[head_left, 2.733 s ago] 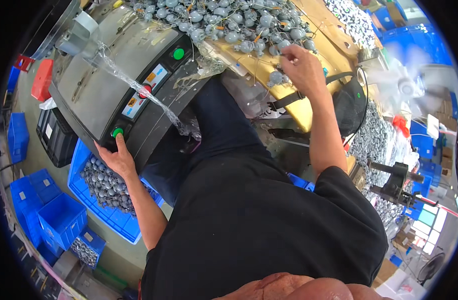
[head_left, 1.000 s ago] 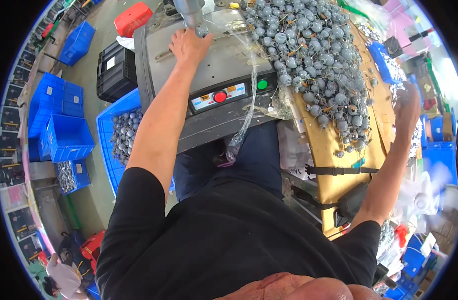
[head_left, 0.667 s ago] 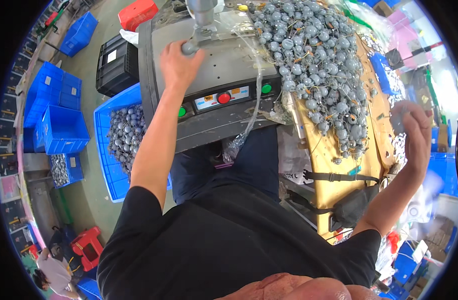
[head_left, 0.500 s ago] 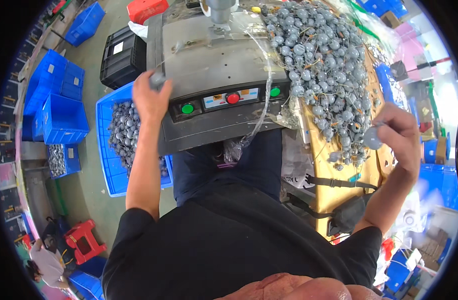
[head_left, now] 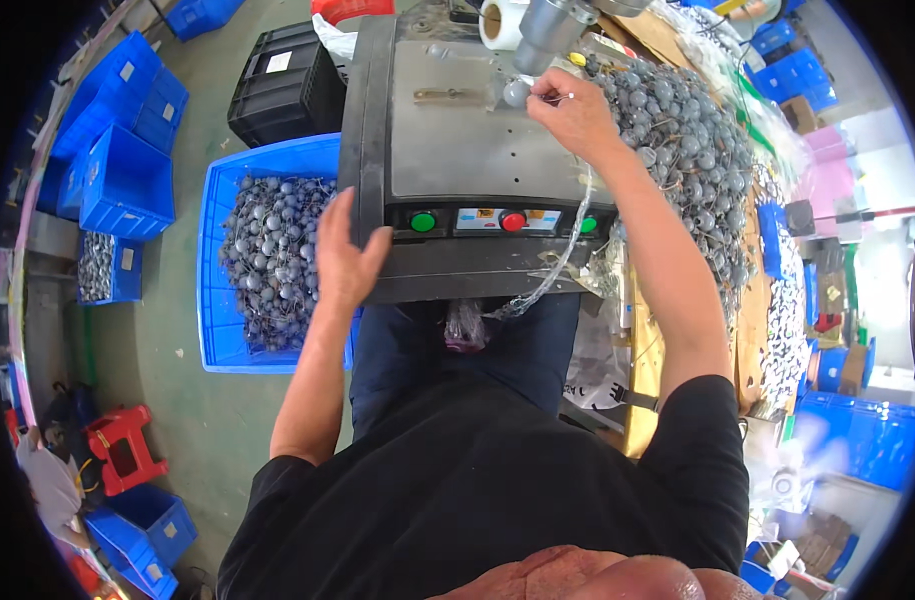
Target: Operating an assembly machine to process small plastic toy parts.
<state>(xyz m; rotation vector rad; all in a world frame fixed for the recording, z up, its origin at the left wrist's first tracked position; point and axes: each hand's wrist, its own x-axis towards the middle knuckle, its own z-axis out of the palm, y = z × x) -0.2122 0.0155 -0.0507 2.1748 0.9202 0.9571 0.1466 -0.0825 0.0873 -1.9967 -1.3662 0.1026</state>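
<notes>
My right hand (head_left: 578, 112) is at the top of a grey metal machine (head_left: 458, 150). Its fingers pinch a grey translucent ball (head_left: 517, 93) with a thin wire, beside a small fixture under the machine's cylindrical metal head (head_left: 553, 35). My left hand (head_left: 348, 255) is empty, thumb and fingers apart, just off the machine's left front corner. A blue bin (head_left: 210, 300) full of similar wired balls (head_left: 273, 250) stands to its left. A large pile of these balls (head_left: 688, 150) covers the bench to the right of the machine.
Two green buttons (head_left: 423, 221) (head_left: 590, 224) flank a red button (head_left: 513, 221) on the machine's front panel. A clear plastic-wrapped cord (head_left: 581, 215) hangs over that panel. A black crate (head_left: 288, 90), stacked blue bins (head_left: 128, 185) and a red stool (head_left: 126, 447) stand on the left.
My right hand has carried a ball from the pile's near end up to the machine. The left hand has let go of a blurred grey ball and moved lower. The view has shifted.
</notes>
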